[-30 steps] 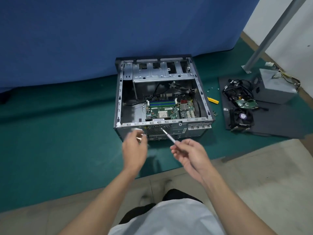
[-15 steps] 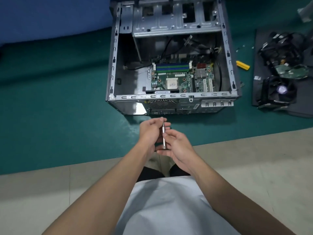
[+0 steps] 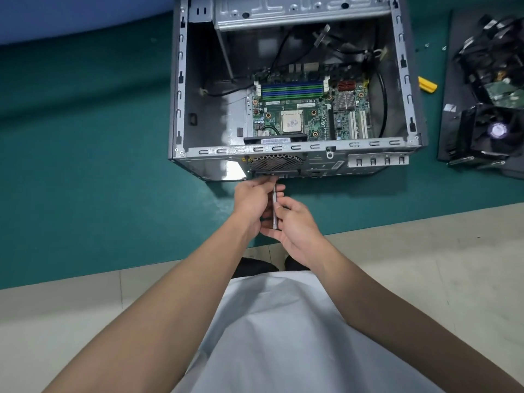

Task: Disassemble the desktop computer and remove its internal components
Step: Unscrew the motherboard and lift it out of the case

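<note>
Down on the green mat (image 3: 85, 137), just ahead of the person, the case (image 3: 177, 80) lies open side up, with the board (image 3: 320, 114) flat at its bottom, the bare CPU (image 3: 292, 122) near the middle and loose cables (image 3: 382, 89) trailing along the far and right walls. Both hands are closed on a thin silver driver (image 3: 274, 205) held close to the case's near face: the left hand (image 3: 251, 199) curls round its upper part and the right hand (image 3: 297, 225) pinches the lower part. The driver looks light, smooth and likely to slip, so a firm pinch suits it. The case is sheet steel, stiff, probably weighty and sharp at the punched rails, best taken by its folded rims. The board should be light and rigid but fragile; I would lift it by its bare edges, clear of the CPU and the slots (image 3: 292, 90), once its screws and cables are free. The mat covers pale floor tiles (image 3: 425, 265), which show nearer the person. A blue cloth (image 3: 56, 15) hangs at the far left. To the right, a dark panel (image 3: 448, 129) carries a fan (image 3: 493, 131) and other removed parts, with a yellow piece (image 3: 427, 85) between it and the case.
</note>
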